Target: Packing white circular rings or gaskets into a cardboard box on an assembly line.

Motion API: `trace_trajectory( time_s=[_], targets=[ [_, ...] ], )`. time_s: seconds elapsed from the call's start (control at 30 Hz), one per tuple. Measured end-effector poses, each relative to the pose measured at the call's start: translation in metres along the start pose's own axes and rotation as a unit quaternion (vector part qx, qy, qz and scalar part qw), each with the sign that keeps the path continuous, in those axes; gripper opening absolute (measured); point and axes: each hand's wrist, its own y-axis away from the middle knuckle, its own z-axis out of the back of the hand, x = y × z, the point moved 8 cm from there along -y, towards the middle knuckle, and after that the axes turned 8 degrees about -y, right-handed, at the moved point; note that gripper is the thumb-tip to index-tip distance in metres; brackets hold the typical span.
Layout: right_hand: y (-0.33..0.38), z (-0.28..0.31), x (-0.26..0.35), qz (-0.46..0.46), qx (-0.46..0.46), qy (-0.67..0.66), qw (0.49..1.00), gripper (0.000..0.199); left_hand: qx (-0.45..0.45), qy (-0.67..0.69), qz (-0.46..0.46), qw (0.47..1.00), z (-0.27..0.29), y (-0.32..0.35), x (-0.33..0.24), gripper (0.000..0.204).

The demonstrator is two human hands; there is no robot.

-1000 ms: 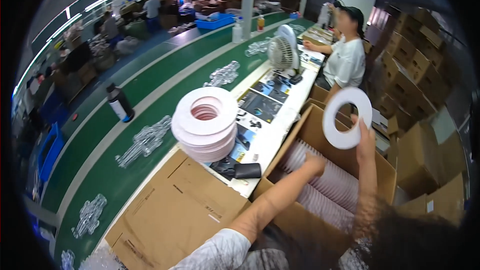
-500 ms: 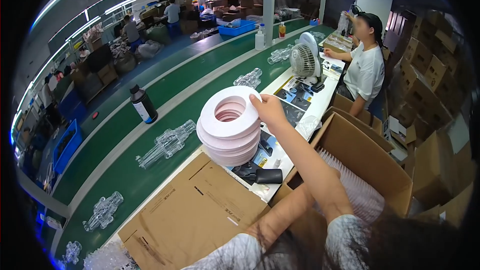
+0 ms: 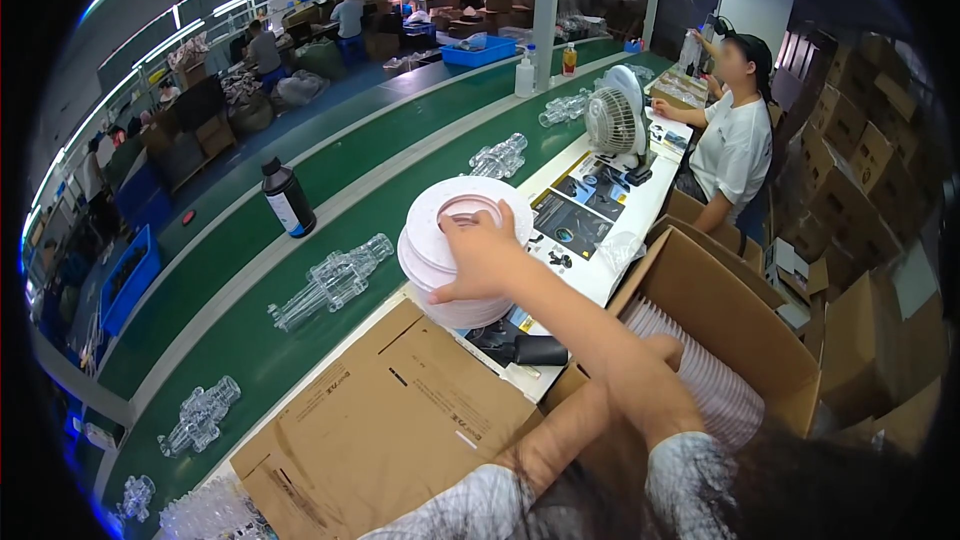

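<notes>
Beside the white table [image 3: 580,290], a cardboard box [image 3: 745,305] holds rings [image 3: 705,375] on edge, likely for close packing. On the table, the right hand [image 3: 487,258] clamps a flat ring stack [image 3: 425,222], fingers hooked inside the hole, presumably for purchase; the left hand [image 3: 664,348], at the box, is too hidden to tell its grip.

My right hand [image 3: 490,260] covers the near side of the ring stack [image 3: 422,230]; some fingertips drop out of sight in the hole, grip unclear. My left hand [image 3: 665,347] is mostly hidden behind my right forearm [image 3: 610,340], its fingers unreadable. Same forearm masks some rings [image 3: 705,375] in the carton [image 3: 735,310]. Blurred dark hair [image 3: 830,485] obscures the carton's near end. Bottom edge crops the flat cardboard [image 3: 380,430] and clear plastic parts [image 3: 210,515]. Distant workers [image 3: 265,50] too small: handwork indistinct.
</notes>
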Motion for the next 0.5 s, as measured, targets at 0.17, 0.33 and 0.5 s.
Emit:
trace_trajectory(
  time_s=[0.17,0.33,0.5],
  targets=[
    [-0.008,-0.009,0.005,-0.017,-0.049,-0.031,0.998,0.081,0.017,0.006,-0.001,1.0,0.001,-0.004,-0.005,0.03],
    [-0.011,-0.017,0.016,-0.024,-0.018,0.001,1.0,0.061,0.049,0.018,-0.003,0.999,-0.01,-0.009,-0.01,0.03],
    [-0.008,-0.021,-0.004,-0.068,0.001,0.031,0.997,0.064,0.095,0.009,-0.037,0.995,-0.021,-0.009,-0.049,0.03]
  ],
)
